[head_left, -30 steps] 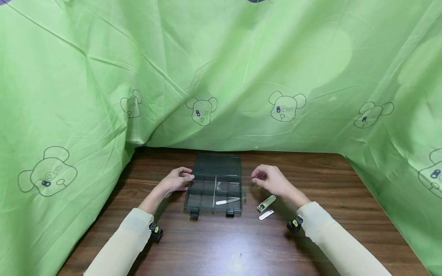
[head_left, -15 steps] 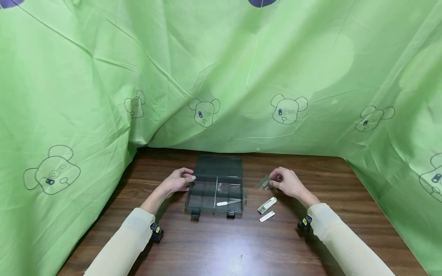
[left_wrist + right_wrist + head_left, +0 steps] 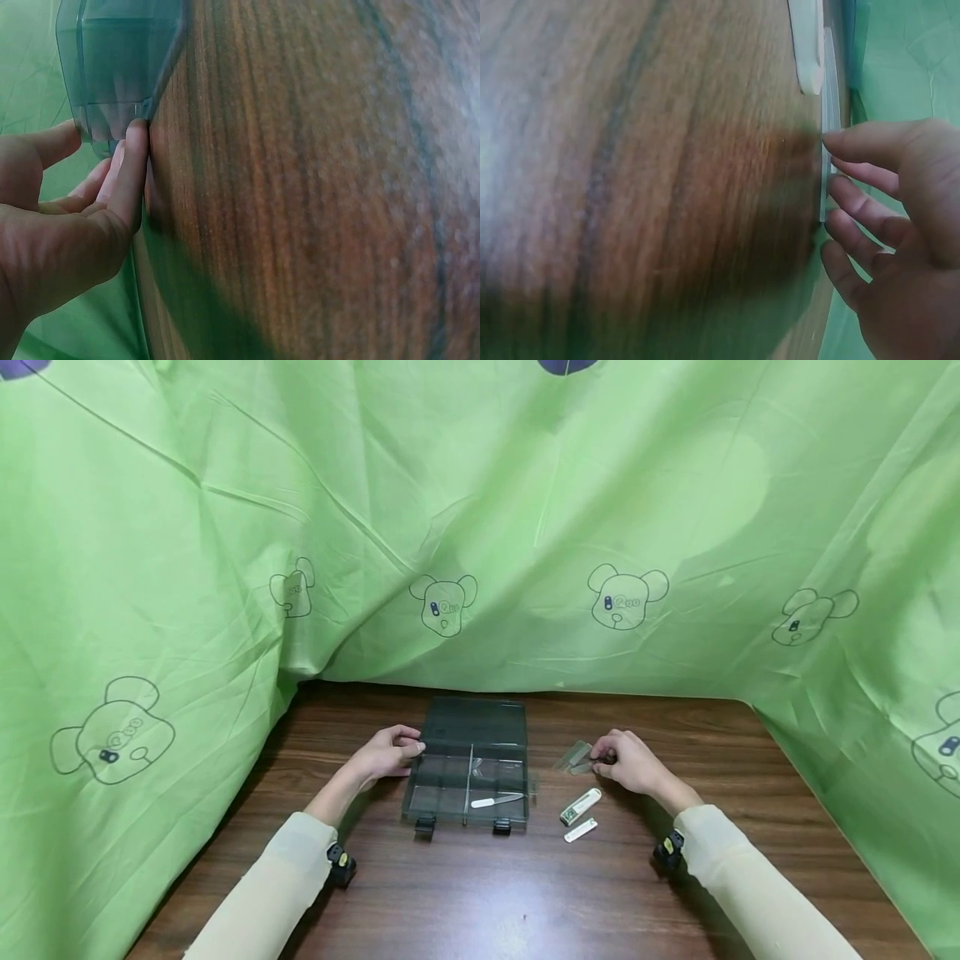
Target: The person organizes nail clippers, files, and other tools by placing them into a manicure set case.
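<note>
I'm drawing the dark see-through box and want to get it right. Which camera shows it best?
The head view: you see nearly the whole box, its open lid, divider and two latches. The left wrist view shows just part, by the fingers. The right wrist view shows a sliver at most; I can't be sure.

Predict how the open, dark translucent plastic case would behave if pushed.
The dark translucent plastic case is probably light: its walls look thin. Lying wide and flat on the brown wood-grain table, it would likely slide rather than tip. A jolt might shift the slim white-handled tool inside.
</note>
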`<state>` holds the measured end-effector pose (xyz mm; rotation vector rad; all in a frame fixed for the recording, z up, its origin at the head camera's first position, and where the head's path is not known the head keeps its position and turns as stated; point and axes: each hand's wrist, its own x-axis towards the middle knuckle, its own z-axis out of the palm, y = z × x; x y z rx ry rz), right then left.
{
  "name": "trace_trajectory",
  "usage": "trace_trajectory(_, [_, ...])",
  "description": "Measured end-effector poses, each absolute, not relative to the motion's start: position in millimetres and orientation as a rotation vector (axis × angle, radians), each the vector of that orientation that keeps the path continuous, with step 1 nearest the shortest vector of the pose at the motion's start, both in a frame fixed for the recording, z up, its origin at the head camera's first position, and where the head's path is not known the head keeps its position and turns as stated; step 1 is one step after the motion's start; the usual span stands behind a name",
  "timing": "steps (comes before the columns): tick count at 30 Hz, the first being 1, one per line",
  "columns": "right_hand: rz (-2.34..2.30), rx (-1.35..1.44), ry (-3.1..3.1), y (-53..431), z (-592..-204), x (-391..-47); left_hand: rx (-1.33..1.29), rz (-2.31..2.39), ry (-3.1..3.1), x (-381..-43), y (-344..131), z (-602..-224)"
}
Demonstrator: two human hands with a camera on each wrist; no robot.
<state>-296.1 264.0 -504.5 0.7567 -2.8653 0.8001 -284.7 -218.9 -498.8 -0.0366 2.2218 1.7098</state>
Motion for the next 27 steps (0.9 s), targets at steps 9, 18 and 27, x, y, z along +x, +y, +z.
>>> trace_trajectory(9, [0.926, 0.719, -2.956, 267.7, -501.6, -290.5, -0.043, 1.715, 2.217, -284.2, -217.6, -499.6])
trace_trajectory(18, [1.191, 0.796, -2.9, 248.8, -484.6, -282.2, -0.033, 1.713, 2.222, -285.1, -217.7, -498.8])
trace_trajectory(27, [1.233, 0.994, -2.799, 187.2, -460.2, -266.6, -0.036, 1.71, 2.222, -286.3, -218.4, -500.8])
